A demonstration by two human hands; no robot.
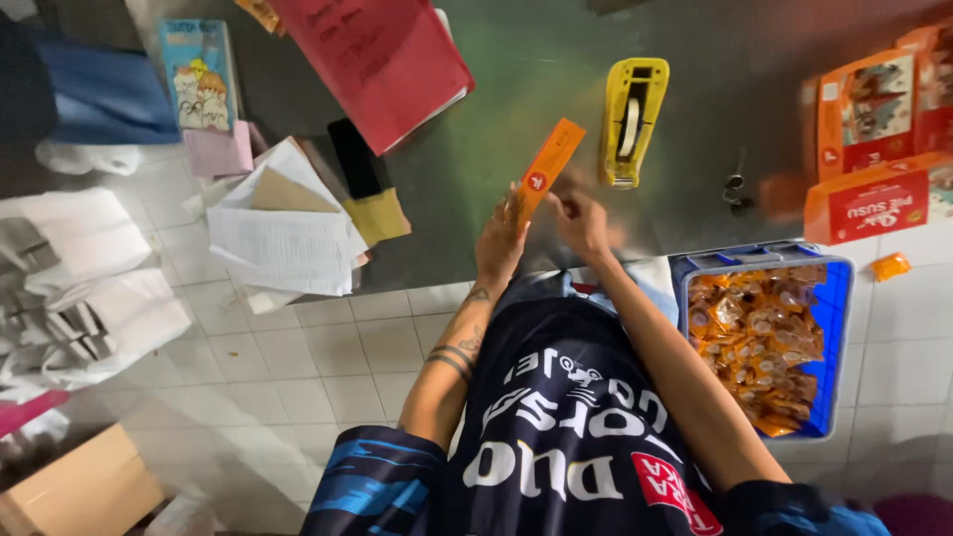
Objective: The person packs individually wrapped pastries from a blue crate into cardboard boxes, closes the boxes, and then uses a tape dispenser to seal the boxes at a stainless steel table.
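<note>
My left hand (501,238) holds a flat orange cardboard box (549,164) upright by its lower end, above the grey metal table (516,89). My right hand (581,220) is beside it, fingers curled at the box's lower edge; the hand is blurred. A yellow tape dispenser (632,119) stands just beyond both hands on the table.
A blue crate (695,273) of several orange wrapped snacks stands at my right. Orange boxes (874,149) lie on the table's right. A red folder (382,60), papers (288,233), a black phone (354,159) and a booklet (202,74) lie left. White bags (79,288) and a cardboard box (84,486) sit on the tiled floor.
</note>
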